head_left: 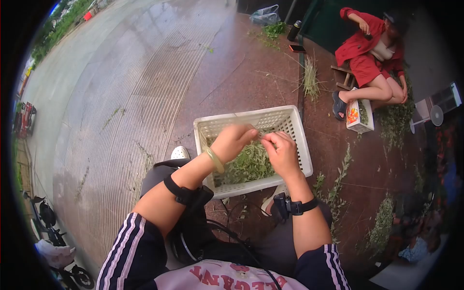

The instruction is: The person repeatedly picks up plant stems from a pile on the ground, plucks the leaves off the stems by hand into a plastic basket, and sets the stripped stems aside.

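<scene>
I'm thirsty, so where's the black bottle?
In the head view, the black bottle is near the top, right of centre, beside the leafy greens and just above the flat, orange-edged thing.
</scene>
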{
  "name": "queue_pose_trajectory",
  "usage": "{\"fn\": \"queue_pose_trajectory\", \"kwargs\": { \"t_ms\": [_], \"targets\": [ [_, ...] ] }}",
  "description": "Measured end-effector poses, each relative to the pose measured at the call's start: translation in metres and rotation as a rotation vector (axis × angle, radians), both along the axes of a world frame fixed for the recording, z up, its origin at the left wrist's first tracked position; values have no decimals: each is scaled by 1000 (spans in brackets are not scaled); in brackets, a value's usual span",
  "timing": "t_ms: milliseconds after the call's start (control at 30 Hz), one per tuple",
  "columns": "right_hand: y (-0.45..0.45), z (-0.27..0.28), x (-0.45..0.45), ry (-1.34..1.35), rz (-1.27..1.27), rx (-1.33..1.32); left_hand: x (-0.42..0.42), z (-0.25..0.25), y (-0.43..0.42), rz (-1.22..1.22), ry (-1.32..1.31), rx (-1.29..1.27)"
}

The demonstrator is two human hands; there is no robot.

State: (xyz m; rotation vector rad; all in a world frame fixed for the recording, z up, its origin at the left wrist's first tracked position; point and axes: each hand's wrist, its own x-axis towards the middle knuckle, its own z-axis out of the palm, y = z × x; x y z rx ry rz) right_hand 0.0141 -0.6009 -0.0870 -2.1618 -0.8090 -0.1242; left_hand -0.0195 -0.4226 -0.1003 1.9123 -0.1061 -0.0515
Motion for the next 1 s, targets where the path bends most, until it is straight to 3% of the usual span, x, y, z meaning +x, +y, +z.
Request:
{"fn": "queue_pose_trajectory", "kwargs": {
  "t_ms": [67,167,367,567,700,800,900,1000],
  "targets": [
    [4,-2,1,-31,-7,-9,1,7,0,55,-107,153],
    [7,-5,2,-52,-10,-6,1,4,0,99,-143,158],
    [9,0,-6,-104,19,-31,-7,10,3,70,23,145],
    [-8,1,4,-22,-119,0,0,-20,24,180,31,76],
    [-16,2,10,-151,-155,-42,-2,-2,30,169,104,333],
    [-16,2,9,-192,-123,-66,-3,-14,16,418,-352,347],
    [-12,1,7,-194,-122,-76,1,-13,17,351,-158,203],
    [-10,0,6,-177,-135,-33,10,-36,12,457,-45,-188]
  ]
}}
